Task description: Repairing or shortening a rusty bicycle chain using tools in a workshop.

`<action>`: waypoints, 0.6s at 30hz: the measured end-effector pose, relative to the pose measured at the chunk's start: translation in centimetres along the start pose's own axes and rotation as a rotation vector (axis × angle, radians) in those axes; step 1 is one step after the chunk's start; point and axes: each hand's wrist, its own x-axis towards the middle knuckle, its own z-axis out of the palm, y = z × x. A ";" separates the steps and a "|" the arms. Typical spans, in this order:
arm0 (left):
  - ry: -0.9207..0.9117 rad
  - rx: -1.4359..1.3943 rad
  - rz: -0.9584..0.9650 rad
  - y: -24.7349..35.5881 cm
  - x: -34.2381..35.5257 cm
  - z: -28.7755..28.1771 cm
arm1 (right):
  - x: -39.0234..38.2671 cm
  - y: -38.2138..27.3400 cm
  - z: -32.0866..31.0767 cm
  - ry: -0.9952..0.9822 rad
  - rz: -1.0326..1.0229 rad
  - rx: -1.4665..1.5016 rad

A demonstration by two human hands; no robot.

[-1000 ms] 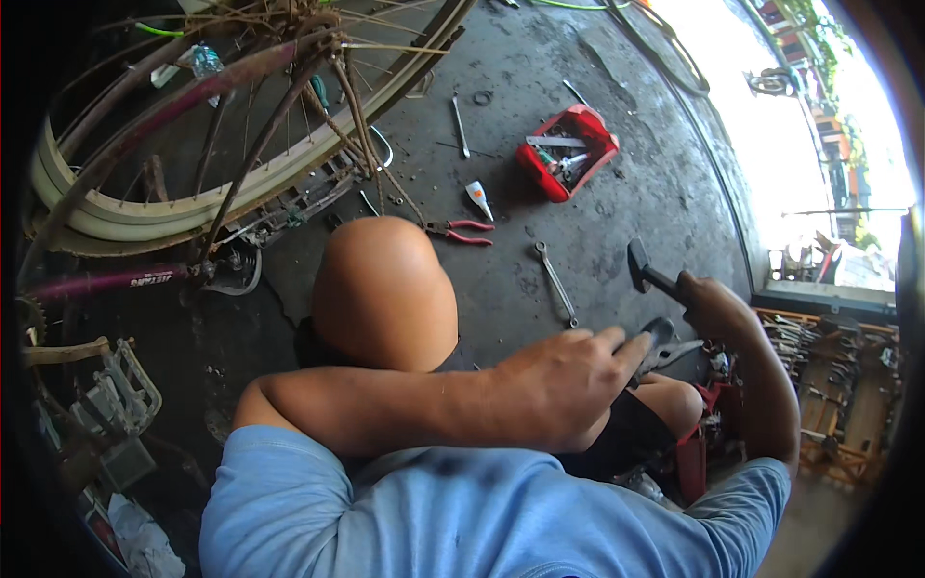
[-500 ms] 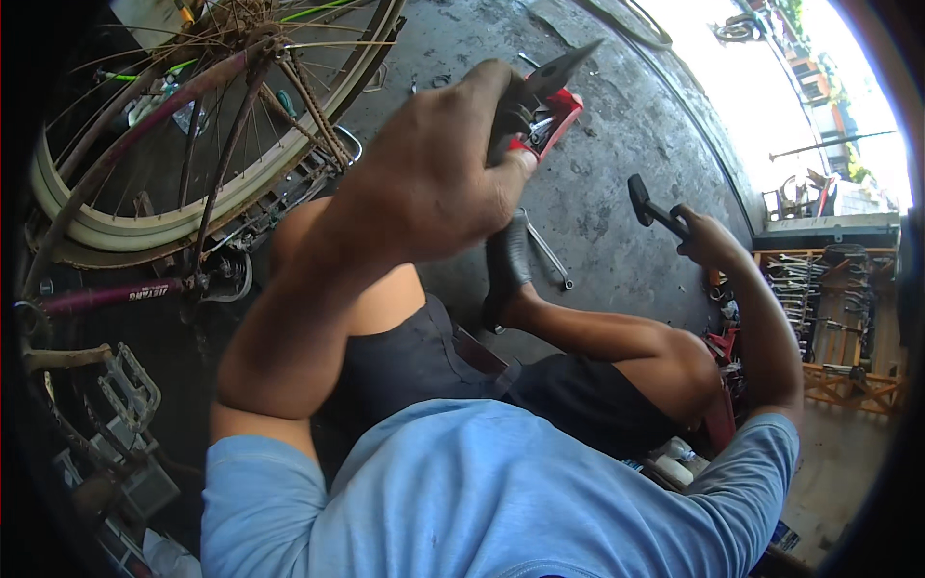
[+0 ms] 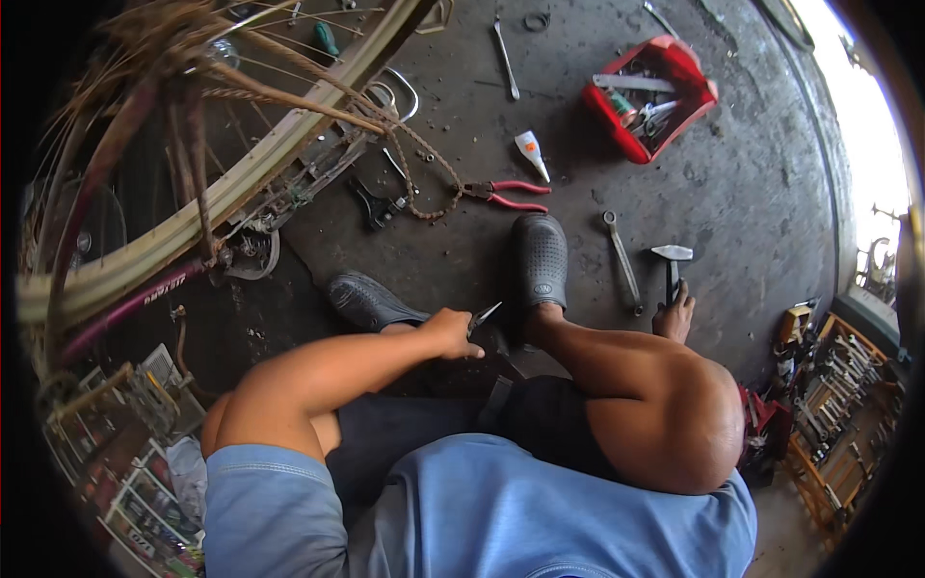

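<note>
Left hand (image 3: 451,333) clenched on pliers (image 3: 485,314), tips just beside the right shoe (image 3: 540,260). Right hand (image 3: 673,313) grips the hammer (image 3: 671,262) on the floor (image 3: 752,193). Wrench (image 3: 623,262) between shoe and hammer. Farther: red-handled pliers (image 3: 506,195), white tube (image 3: 531,155), red tray (image 3: 650,85).

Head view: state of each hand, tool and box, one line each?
left hand: closed on a pointed pair of pliers, tip up
right hand: gripping hammer, head resting on the floor
red-handled pliers: lying on floor, handles apart
red toolbox: open, tools inside
wrench: lying flat, untouched
</note>
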 end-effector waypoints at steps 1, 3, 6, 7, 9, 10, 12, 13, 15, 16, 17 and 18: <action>0.035 -0.096 -0.006 -1.1 -0.6 2.1 | 0.3 -0.4 0.4 0.109 -0.023 -0.001; 0.064 -0.221 -0.142 -0.7 -1.5 3.6 | 1.4 -2.6 -0.5 0.185 -0.088 0.059; -0.001 -0.295 -0.226 0.3 -1.6 3.7 | 3.9 -10.4 -3.7 0.474 -0.429 0.199; 0.002 -0.299 -0.238 0.4 -1.7 4.5 | 4.8 -13.6 -4.0 0.382 -0.517 0.291; 0.039 -0.291 -0.150 -0.3 -2.1 7.3 | 5.7 -22.1 -5.1 0.188 -0.765 0.516; 0.022 -0.292 -0.108 0.1 -0.7 7.8 | 6.2 -25.0 -6.4 0.100 -0.908 0.523; 0.138 -0.323 -0.077 -0.6 0.7 8.2 | 6.8 -29.7 -5.0 0.049 -1.291 0.519; 0.248 -0.346 -0.059 -1.5 0.9 7.9 | 5.9 -32.6 -4.5 -0.041 -1.420 0.508; 0.333 -0.549 -0.183 -3.3 0.6 7.1 | 4.1 -37.0 -2.7 0.030 -1.671 0.422; 0.447 -0.536 -0.201 -3.3 0.3 6.2 | 3.0 -38.4 -1.3 -0.036 -1.698 0.382; 0.551 -0.518 -0.208 -2.8 -0.2 5.3 | 2.3 -39.1 -0.1 -0.069 -1.696 0.354; 0.525 -0.583 -0.277 -2.3 -0.9 4.0 | 1.6 -39.7 1.0 0.011 -1.746 0.314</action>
